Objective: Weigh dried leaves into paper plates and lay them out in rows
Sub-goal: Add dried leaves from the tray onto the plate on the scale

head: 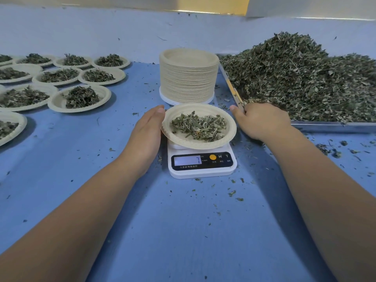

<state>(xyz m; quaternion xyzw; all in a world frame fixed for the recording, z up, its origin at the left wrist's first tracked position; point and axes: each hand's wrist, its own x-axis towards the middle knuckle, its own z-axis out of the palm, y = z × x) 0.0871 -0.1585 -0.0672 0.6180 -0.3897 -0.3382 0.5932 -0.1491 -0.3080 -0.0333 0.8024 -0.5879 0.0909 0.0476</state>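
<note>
A paper plate [230, 121] with a small heap of dried leaves [199, 126] sits on a white kitchen scale [203, 166] whose display reads 7. My left hand [146, 131] lies along the plate's left rim with straight fingers, touching it. My right hand [262, 121] reaches over the near corner of a metal tray [333, 126]. Its fingers are buried in the big pile of dried leaves [295, 78], and its thumb stays outside the tray edge. Whether the fingers hold leaves is hidden.
A tall stack of empty paper plates [187, 78] stands just behind the scale. Several filled plates [79, 98] lie in rows at the left on the blue table. Leaf crumbs are scattered around the scale and in front of the tray.
</note>
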